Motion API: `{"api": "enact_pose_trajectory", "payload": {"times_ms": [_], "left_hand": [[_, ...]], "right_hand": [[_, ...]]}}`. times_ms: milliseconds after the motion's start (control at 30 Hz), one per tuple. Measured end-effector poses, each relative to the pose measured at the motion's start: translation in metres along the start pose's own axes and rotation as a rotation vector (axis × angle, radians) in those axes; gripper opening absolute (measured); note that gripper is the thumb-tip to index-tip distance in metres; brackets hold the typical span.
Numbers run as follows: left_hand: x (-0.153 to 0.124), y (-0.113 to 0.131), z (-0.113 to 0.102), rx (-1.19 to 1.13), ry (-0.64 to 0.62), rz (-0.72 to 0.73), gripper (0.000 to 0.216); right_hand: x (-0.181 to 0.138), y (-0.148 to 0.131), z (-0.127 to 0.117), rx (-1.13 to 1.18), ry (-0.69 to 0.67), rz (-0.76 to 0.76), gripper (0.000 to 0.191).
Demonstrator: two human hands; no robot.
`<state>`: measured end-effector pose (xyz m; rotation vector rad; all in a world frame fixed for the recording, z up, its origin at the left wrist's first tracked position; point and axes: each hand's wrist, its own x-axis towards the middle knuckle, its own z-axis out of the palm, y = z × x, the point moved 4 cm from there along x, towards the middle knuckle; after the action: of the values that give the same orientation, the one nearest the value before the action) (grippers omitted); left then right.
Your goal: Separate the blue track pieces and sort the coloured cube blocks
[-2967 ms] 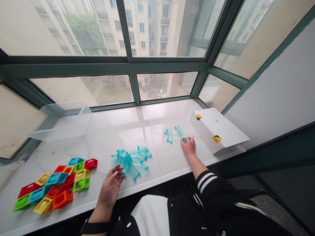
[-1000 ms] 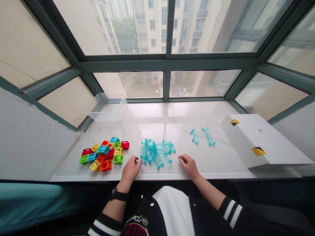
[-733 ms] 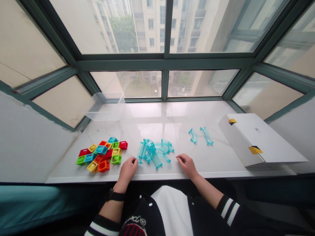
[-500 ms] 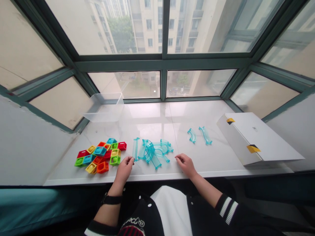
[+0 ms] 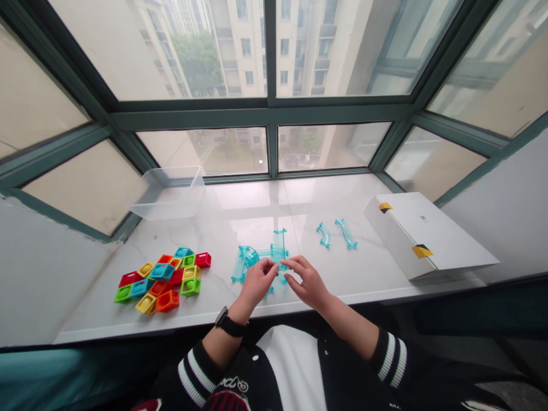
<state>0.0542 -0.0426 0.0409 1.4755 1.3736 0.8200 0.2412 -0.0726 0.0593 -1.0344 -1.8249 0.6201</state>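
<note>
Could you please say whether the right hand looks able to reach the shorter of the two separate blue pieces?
Probably yes: the shorter blue piece lies a little beyond the right hand, with only white countertop visible between them.

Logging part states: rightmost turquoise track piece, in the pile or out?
Out. The rightmost turquoise track piece lies on the countertop, right of the turquoise pile, with countertop showing between them.
</note>
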Motion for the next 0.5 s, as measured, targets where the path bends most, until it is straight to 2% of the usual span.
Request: {"api": "enact_pose_trajectory", "payload": {"times_ms": [133,267,400,500], "left_hand": [[0.018,0.025,0.036,0.105,-0.044,0.078,0.027],[0.033,0.031,0.065,0.126,-0.128,0.089,0.024],[0.043,0.019,0.090,-0.089,-0.205,-0.093,0.048],[0.050,0.009,0.103,-0.289,-0.218,-0.255,0.064]], "right_hand": [[-0.009,0.019,-0.023,-0.108,0.124,0.085,0.024],[-0.017,0.049,-0.048,-0.184,0.147,0.172,0.018],[-0.015,0.083,-0.064,-0.249,0.156,0.265,0.018],[-0.007,0.111,-0.062,-0.281,0.129,0.324,0.020]]}}
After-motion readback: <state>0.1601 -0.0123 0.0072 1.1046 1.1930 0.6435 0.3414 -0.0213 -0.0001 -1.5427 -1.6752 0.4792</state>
